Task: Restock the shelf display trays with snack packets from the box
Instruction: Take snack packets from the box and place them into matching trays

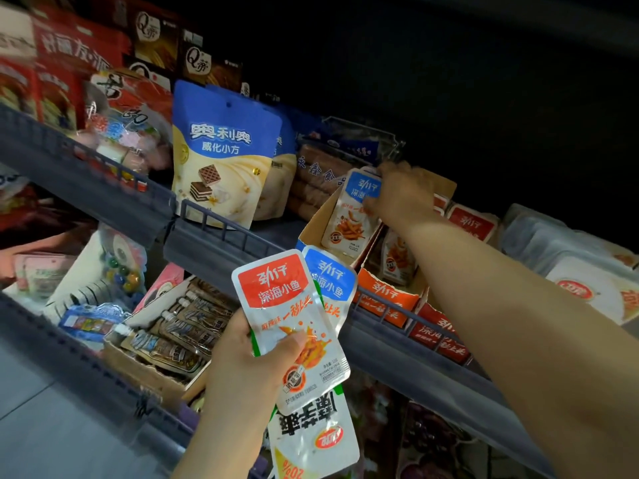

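Red-label packet [281, 305] and blue-label packet [333, 281] held fanned in left grip [252, 361], second blue-label packet [351, 219] pinched by right grip [404, 191] in cardboard display tray [315, 221] on shelf [214, 245]

Bare left hand [249, 361] and right hand [404, 195] on bare forearms [518, 323].

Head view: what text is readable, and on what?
"劲仔 深海小鱼": red-topped silver packet, left hand.
"劲仔 深海小鱼": blue-topped silver packet behind it.
"劲仔 深海": second blue-topped packet, right hand.
"奥利奥 威化小方": blue and cream pouch.
"Q蒂": dark brown box.
Fine print: too small to read.
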A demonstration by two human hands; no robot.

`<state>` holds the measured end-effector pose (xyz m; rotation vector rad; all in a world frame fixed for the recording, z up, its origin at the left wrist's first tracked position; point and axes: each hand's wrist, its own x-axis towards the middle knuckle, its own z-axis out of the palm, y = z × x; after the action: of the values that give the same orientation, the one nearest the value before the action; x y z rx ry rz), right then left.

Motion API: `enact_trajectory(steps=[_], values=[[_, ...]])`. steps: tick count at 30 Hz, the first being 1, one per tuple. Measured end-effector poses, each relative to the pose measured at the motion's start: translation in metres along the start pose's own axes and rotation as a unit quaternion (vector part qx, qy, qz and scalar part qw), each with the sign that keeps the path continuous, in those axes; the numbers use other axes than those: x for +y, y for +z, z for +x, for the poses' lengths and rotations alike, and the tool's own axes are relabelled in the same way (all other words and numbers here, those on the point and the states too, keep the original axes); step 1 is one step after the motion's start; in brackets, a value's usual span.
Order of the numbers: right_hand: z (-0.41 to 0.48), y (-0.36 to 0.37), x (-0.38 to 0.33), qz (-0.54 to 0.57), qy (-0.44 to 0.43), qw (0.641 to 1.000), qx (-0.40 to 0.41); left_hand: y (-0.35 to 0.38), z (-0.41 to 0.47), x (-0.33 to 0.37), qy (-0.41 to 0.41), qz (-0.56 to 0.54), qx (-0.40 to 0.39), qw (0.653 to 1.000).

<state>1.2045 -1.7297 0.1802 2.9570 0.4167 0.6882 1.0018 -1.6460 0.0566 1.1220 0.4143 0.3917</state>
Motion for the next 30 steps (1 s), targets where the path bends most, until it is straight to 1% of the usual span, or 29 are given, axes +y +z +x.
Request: enact_trajectory(steps=[2, 4, 6, 7, 8, 9, 11, 12, 13, 15, 17, 21, 25, 27, 30], values=[[-0.003, -0.001, -0.001, -0.035, -0.001, 0.999, 0.008, 0.0, 0.0, 0.0, 0.003, 0.017, -0.004, 1.0], [-0.007, -0.006, -0.005, -0.028, -0.012, 0.999, 0.034, 0.0, 0.0, 0.0, 0.005, 0.033, -0.011, 0.999], [-0.013, -0.014, -0.011, 0.015, -0.052, 0.996, 0.071, 0.001, -0.001, 0.0, 0.005, 0.047, -0.026, 0.999], [-0.019, -0.019, -0.014, 0.061, -0.078, 0.993, 0.071, 0.002, -0.002, 0.001, 0.002, 0.05, -0.034, 0.998], [-0.025, -0.025, -0.016, 0.124, -0.105, 0.986, 0.049, 0.003, -0.003, 0.001, -0.001, 0.051, -0.041, 0.998], [-0.034, -0.031, -0.019, 0.192, -0.133, 0.972, 0.009, 0.004, -0.004, 0.001, -0.005, 0.053, -0.047, 0.997], [-0.057, -0.044, -0.02, 0.304, -0.182, 0.93, -0.101, 0.006, -0.006, 0.001, -0.009, 0.056, -0.061, 0.997], [-0.067, -0.05, -0.018, 0.33, -0.201, 0.908, -0.162, 0.007, -0.007, 0.001, -0.009, 0.056, -0.067, 0.996], [-0.077, -0.056, -0.017, 0.33, -0.217, 0.892, -0.221, 0.008, -0.008, 0.0, -0.009, 0.057, -0.072, 0.996], [-0.093, -0.062, -0.013, 0.269, -0.246, 0.879, -0.306, 0.01, -0.012, -0.001, -0.008, 0.062, -0.085, 0.994], [-0.105, -0.063, -0.009, 0.228, -0.25, 0.878, -0.338, 0.013, -0.017, -0.001, -0.013, 0.066, -0.097, 0.993], [-0.12, -0.064, 0.003, 0.224, -0.227, 0.899, -0.299, 0.023, -0.027, -0.003, -0.012, 0.062, -0.119, 0.991], [-0.125, -0.06, 0.015, 0.297, -0.195, 0.895, -0.27, 0.032, -0.033, -0.004, -0.015, 0.045, -0.141, 0.989], [-0.125, -0.057, 0.021, 0.307, -0.192, 0.897, -0.255, 0.036, -0.036, -0.003, -0.018, 0.03, -0.159, 0.987], [-0.125, -0.056, 0.029, 0.333, -0.184, 0.899, -0.216, 0.04, -0.039, -0.002, -0.014, 0.02, -0.165, 0.986]])
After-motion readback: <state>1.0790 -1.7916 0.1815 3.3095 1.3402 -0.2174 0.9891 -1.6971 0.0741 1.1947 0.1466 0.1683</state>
